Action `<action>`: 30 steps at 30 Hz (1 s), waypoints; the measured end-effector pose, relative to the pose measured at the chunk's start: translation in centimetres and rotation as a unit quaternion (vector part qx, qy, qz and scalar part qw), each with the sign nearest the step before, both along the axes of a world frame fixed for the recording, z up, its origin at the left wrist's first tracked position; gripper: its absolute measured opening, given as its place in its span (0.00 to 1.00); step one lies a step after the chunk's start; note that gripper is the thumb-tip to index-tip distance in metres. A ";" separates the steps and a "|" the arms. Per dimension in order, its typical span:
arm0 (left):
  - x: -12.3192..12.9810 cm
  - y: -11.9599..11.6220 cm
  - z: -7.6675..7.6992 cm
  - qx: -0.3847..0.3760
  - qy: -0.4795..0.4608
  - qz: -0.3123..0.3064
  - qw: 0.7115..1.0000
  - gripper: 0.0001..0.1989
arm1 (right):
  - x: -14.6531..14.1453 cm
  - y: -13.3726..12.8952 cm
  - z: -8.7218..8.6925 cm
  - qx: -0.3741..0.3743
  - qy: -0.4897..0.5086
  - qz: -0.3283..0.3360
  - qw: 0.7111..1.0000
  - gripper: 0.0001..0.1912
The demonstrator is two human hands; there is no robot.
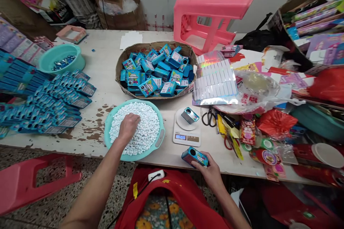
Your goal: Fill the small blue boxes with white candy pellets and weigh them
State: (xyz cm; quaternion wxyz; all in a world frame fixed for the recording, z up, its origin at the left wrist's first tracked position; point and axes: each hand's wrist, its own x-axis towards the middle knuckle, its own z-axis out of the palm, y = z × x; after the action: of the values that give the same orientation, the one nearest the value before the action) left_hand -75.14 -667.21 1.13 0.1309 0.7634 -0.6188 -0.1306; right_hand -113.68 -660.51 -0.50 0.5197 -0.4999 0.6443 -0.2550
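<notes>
Currently the left forearm slants up from the lower left, the left hand [129, 126] resting palm-down on the white candies [146, 127] inside the turquoise basin [162, 125]; its fingertips are hidden, so whether they pinch any cannot be told. From the lower right, the right hand [211, 169] grips a blue Caramelo box [194, 154] between thumb and fingers, just nearer than the digital scale [186, 139].

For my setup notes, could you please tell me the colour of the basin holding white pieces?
The basin is pale turquoise, best seen in the head view.
</notes>
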 end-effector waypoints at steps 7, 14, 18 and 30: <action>2.1 -0.1 1.0 -0.068 0.448 0.257 0.854 0.09 | 0.0 -0.7 -0.1 -0.009 0.022 -0.006 1.000 0.24; 1.7 -0.2 2.4 0.012 0.720 0.317 0.617 0.10 | 0.1 -1.1 -0.4 0.000 0.015 -0.019 1.000 0.26; -1.9 -2.0 3.3 0.090 0.630 0.205 0.744 0.10 | -0.1 -1.0 0.1 -0.014 -0.004 -0.029 0.999 0.24; -18.6 -15.0 2.9 0.101 0.122 -0.249 0.956 0.10 | -5.1 2.9 -1.1 -0.013 0.002 -0.180 0.984 0.26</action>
State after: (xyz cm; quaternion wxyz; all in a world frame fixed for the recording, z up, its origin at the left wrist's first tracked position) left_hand -93.73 -682.25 4.05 0.0910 0.5730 -0.7519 -0.3132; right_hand -118.73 -657.61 -1.56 0.4569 -0.3831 0.7216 -0.3518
